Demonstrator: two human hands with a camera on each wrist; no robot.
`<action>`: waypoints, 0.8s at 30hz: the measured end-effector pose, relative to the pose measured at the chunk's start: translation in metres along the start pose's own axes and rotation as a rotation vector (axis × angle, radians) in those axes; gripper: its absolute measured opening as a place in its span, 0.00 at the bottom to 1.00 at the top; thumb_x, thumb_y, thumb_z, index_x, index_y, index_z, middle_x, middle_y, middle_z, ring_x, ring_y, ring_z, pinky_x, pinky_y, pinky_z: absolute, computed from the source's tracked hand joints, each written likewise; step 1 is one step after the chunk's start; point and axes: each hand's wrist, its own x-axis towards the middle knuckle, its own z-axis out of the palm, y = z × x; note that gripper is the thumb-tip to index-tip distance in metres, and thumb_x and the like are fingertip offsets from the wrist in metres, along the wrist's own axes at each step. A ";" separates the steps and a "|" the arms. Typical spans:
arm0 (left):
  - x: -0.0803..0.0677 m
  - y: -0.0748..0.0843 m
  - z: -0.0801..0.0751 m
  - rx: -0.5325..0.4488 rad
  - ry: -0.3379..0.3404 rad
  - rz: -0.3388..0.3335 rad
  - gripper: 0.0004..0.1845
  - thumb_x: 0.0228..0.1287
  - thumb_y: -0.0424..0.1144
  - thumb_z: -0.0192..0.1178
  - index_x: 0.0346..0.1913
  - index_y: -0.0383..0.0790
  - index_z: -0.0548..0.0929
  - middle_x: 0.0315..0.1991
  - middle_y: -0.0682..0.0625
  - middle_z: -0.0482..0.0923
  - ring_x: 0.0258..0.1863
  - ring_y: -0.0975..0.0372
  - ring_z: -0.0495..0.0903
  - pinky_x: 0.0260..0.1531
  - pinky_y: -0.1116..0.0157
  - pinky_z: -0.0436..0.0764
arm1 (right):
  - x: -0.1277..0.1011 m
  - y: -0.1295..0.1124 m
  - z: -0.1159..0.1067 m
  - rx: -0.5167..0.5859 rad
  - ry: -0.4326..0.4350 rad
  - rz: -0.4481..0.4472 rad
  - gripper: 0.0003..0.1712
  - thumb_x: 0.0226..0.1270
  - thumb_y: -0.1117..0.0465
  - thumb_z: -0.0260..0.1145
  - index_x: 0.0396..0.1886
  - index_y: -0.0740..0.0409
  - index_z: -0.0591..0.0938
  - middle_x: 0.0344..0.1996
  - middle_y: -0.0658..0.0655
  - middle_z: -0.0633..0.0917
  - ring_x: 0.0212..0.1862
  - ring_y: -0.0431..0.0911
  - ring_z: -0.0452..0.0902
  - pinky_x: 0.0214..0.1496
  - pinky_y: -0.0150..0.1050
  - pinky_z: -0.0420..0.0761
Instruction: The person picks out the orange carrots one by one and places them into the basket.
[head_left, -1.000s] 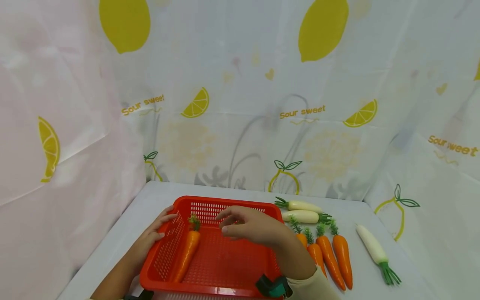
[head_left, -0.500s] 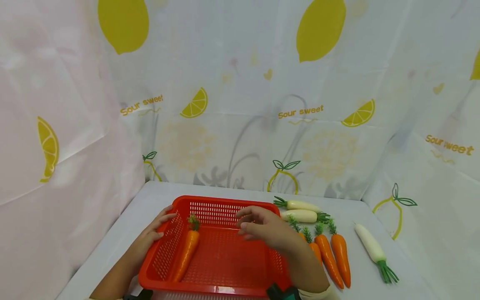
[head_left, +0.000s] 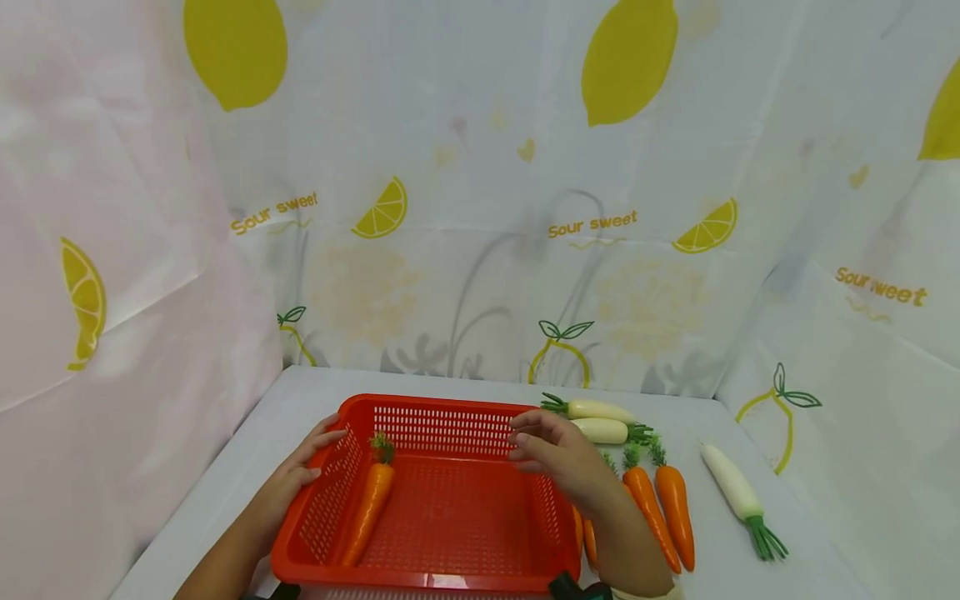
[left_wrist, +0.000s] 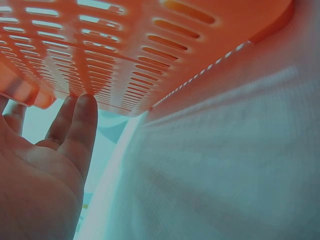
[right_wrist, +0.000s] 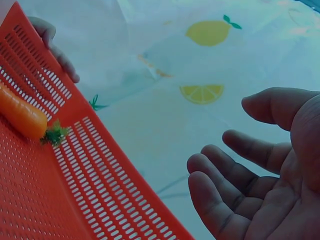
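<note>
A red plastic basket point(head_left: 457, 517) stands on the table with one orange carrot point(head_left: 369, 512) lying along its left side inside. My left hand point(head_left: 288, 483) rests against the basket's left rim. Seen from the left wrist, the left fingers point(left_wrist: 82, 120) are fairly straight and touch the slotted outer wall. My right hand point(head_left: 558, 454) hovers above the basket's right rim, fingers loosely bent and nothing between them. Right of the basket lie several carrots point(head_left: 675, 512), some partly hidden by the right forearm. Two white radishes point(head_left: 600, 429) lie behind them.
A third white radish point(head_left: 735, 483) lies apart at the right of the white table point(head_left: 772, 508). White cloth walls point(head_left: 457, 317) with a lemon print stand at the back and both sides. A dark device point(head_left: 573, 587) sits at the right wrist.
My right hand has moved rightward from over the basket's middle to its right rim. My left hand stays at the left rim. The head view has shifted slightly.
</note>
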 end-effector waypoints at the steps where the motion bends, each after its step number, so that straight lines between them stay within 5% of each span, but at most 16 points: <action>1: -0.001 0.000 0.000 0.003 -0.002 0.002 0.33 0.72 0.27 0.36 0.80 0.33 0.57 0.86 0.47 0.29 0.70 0.81 0.63 0.57 0.59 0.84 | -0.001 0.002 -0.001 -0.005 0.019 0.001 0.26 0.81 0.56 0.59 0.67 0.70 0.71 0.61 0.68 0.78 0.54 0.54 0.82 0.62 0.51 0.84; 10: 0.001 -0.001 0.001 0.017 0.014 0.002 0.32 0.73 0.27 0.37 0.80 0.33 0.57 0.86 0.49 0.30 0.70 0.81 0.61 0.57 0.60 0.84 | -0.008 0.013 -0.019 -0.050 0.236 0.064 0.21 0.79 0.56 0.62 0.64 0.62 0.77 0.57 0.62 0.81 0.52 0.54 0.82 0.55 0.44 0.86; 24: 0.000 -0.001 0.000 0.040 0.012 0.008 0.33 0.72 0.27 0.36 0.80 0.33 0.59 0.86 0.48 0.30 0.70 0.84 0.59 0.58 0.63 0.83 | -0.025 0.028 -0.043 -0.124 0.311 0.143 0.21 0.79 0.56 0.61 0.64 0.62 0.77 0.58 0.63 0.82 0.53 0.54 0.84 0.58 0.51 0.86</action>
